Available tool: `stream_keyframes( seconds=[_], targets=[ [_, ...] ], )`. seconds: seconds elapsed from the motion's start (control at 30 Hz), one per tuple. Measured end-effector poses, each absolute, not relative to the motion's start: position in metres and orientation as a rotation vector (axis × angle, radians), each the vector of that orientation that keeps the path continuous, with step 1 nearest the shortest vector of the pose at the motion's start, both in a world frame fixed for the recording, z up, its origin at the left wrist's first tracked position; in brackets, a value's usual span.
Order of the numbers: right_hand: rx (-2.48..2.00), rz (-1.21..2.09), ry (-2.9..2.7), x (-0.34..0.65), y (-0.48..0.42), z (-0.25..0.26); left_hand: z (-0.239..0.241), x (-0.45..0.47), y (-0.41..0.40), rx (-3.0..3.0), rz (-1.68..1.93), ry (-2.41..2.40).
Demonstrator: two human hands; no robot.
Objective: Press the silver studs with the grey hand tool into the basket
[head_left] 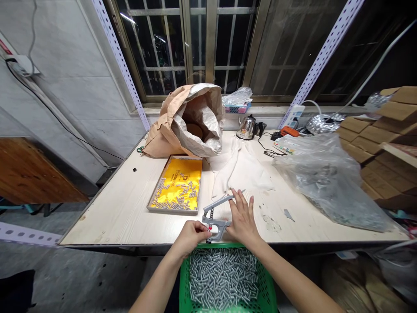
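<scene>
My right hand (243, 217) is wrapped about the handles of grey snap-fastener pliers (221, 225), which have a coil spring and a red piece at the jaw. The pliers are over the table's front edge, with the upper handle raised at a slant. At the jaw, my left hand (193, 234) has its thumb and fingers pinched together. Whatever they hold is too small to make out. Just below both hands, a green plastic basket (185, 278) holds a heap of small ridged silver metal pieces (223, 278), like screws or springs.
A shallow tray (172, 212) with a yellow sheet and similar metal pieces lies left of the pliers. Behind it is a large paper sack (169, 117). White cloth (243, 169), a kettle (246, 128), a clear plastic bag (329, 178) and stacked cardboard (374, 152) are further right.
</scene>
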State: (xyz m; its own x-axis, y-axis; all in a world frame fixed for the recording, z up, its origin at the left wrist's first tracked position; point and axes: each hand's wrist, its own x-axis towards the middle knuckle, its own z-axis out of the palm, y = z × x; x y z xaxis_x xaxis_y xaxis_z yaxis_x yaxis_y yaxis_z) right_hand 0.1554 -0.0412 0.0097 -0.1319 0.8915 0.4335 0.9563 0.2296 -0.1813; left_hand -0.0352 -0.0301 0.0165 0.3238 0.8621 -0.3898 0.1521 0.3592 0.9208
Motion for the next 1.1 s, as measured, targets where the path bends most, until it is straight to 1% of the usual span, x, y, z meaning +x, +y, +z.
stream_keyframes(
  seconds=[0.27,0.53,0.87,1.0,1.1],
  targets=[
    [-1.699,-0.161,-2.080,0.150,-0.048,0.004,0.014,-0.040,-0.026,1.329,0.418,1.033],
    [-1.713,-0.108,-2.096,0.150,-0.052,0.004,0.028,-0.041,-0.025,1.287,0.296,0.957],
    [-1.695,-0.066,-2.042,0.158,-0.046,0.016,0.034,-0.049,-0.029,1.194,0.441,0.982],
    [-1.790,-0.111,-2.242,0.162,-0.038,0.005,0.035,-0.047,-0.036,1.039,0.584,1.076],
    [-1.779,-0.099,-2.332,0.160,-0.033,-0.001,0.036,-0.041,-0.040,0.963,0.628,1.075]
  ],
)
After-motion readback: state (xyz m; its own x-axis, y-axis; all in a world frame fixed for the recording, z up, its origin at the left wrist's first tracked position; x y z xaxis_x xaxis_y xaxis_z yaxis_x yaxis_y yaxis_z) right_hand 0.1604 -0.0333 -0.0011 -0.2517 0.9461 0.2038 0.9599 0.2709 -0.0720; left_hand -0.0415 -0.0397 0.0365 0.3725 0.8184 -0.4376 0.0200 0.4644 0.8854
